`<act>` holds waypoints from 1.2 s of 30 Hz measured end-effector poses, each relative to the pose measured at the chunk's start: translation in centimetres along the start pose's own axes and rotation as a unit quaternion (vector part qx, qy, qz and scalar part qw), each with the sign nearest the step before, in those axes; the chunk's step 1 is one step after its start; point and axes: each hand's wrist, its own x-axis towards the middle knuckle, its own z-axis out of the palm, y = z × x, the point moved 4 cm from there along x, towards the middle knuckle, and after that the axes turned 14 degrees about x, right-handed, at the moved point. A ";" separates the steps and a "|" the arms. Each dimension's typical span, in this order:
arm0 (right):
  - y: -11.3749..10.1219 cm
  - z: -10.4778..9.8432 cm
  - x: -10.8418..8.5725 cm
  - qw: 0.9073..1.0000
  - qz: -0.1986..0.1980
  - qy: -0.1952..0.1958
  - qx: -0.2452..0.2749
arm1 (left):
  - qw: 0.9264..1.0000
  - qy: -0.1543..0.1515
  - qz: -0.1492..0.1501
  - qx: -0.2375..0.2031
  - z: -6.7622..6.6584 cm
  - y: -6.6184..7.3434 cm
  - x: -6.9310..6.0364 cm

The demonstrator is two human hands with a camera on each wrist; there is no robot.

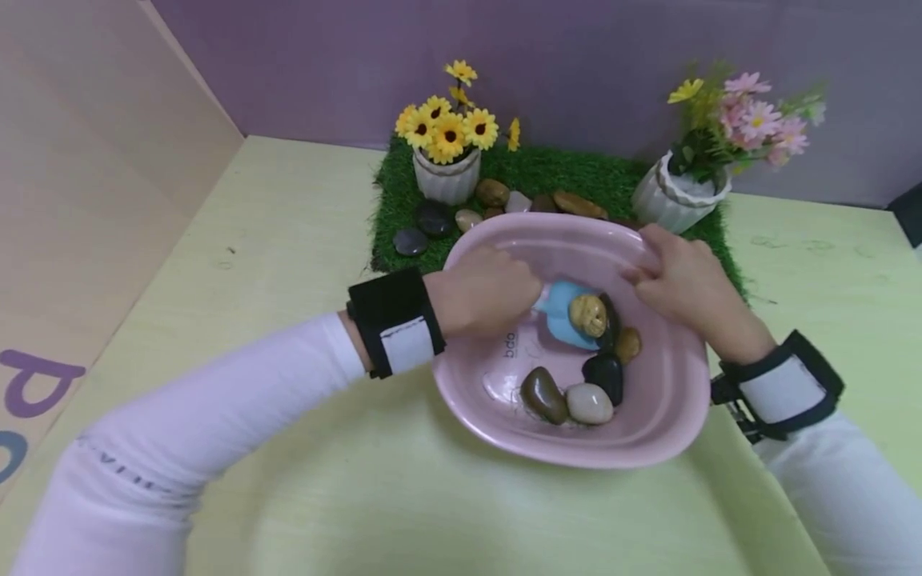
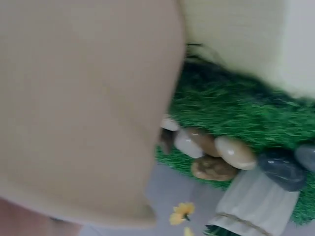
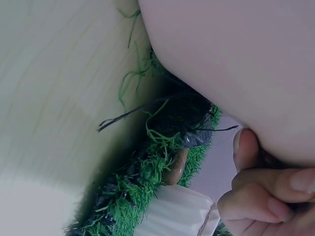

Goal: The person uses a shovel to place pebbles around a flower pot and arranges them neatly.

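Observation:
A pink basin [image 1: 569, 452] stands on the table, overlapping the front of a grass mat. Inside it, my left hand [image 1: 490, 292] grips the pale handle of a small blue scoop [image 1: 564, 312], whose far end bears a tan stone [image 1: 587, 315]. Several other stones lie in the basin, among them a brown stone [image 1: 543, 395], a whitish stone [image 1: 589, 403] and a black stone [image 1: 603, 376]. My right hand [image 1: 684, 280] holds the basin's far right rim, its fingers curled in the right wrist view. The basin's wall [image 2: 83, 108] hides most of my left hand in the left wrist view.
The green grass mat [image 1: 576, 172] lies at the back against a purple wall. On it stand a white pot [image 1: 448, 180] of yellow flowers and a tilted white pot [image 1: 673, 200] of pink flowers. Several stones [image 1: 434, 218] lie between them, behind the basin.

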 end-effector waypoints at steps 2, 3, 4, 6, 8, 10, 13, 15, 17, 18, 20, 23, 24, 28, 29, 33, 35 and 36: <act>0.0 0.0 0.0 1.000 0.001 0.001 0.002 | 1.000 0.009 -0.008 -0.002 0.1 -0.2 0.0; 0.0 0.0 0.0 1.000 -0.001 0.002 0.002 | 1.000 0.015 -0.011 -0.002 0.0 -0.4 -0.1; 0.0 0.0 -0.1 1.000 -0.003 0.003 0.003 | 1.000 0.018 -0.014 0.001 0.0 -0.5 -0.1; -0.2 0.0 -0.1 1.000 -0.008 0.006 0.004 | 0.999 0.026 -0.017 0.010 0.0 -0.8 -0.2; -0.3 0.0 0.0 1.000 -0.014 0.010 0.004 | 0.999 0.028 -0.018 0.017 0.0 -1.1 -0.2; -0.4 0.0 0.0 1.000 -0.017 0.011 0.003 | 1.000 0.021 -0.014 0.017 0.2 -1.1 -0.1; -0.4 -0.1 0.1 1.000 -0.016 0.011 -0.002 | 1.000 0.008 -0.006 -0.002 0.5 -1.1 0.1; -0.4 -0.1 0.1 1.000 -0.015 0.009 -0.005 | 1.000 0.007 -0.001 -0.013 0.7 -1.0 0.2; -0.3 -0.2 0.0 1.000 -0.016 0.009 -0.009 | 1.000 0.013 0.002 -0.018 0.8 -1.0 0.3; -0.3 -0.2 0.0 1.000 -0.016 0.008 -0.008 | 1.000 0.018 0.001 -0.016 0.9 -1.0 0.3; -0.3 -0.3 -0.1 1.000 -0.018 0.007 -0.005 | 1.000 0.029 0.000 -0.007 1.1 -0.9 0.3; -0.2 -0.2 -0.1 1.000 -0.013 0.002 0.003 | 0.999 0.038 -0.005 0.001 1.3 -0.8 0.4; -0.1 -0.2 -0.1 1.000 -0.011 -0.001 0.007 | 0.999 0.036 -0.005 0.001 1.4 -0.8 0.4; 0.1 0.0 -0.1 1.000 -0.007 -0.002 0.011 | 1.000 0.026 -0.008 0.001 1.6 -0.6 0.4; 0.1 0.1 -0.1 1.000 -0.009 0.000 0.010 | 1.000 0.023 -0.009 -0.001 1.7 -0.6 0.4; 0.3 0.1 -0.1 1.000 -0.013 0.007 0.008 | 1.000 0.026 -0.014 -0.003 1.8 -0.6 0.4; 0.2 0.1 -0.1 1.000 -0.016 0.009 0.012 | 0.999 0.029 -0.015 -0.004 1.9 -0.6 0.4; 0.2 0.1 0.0 1.000 -0.018 0.009 0.014 | 0.999 0.030 -0.016 -0.005 1.9 -0.6 0.3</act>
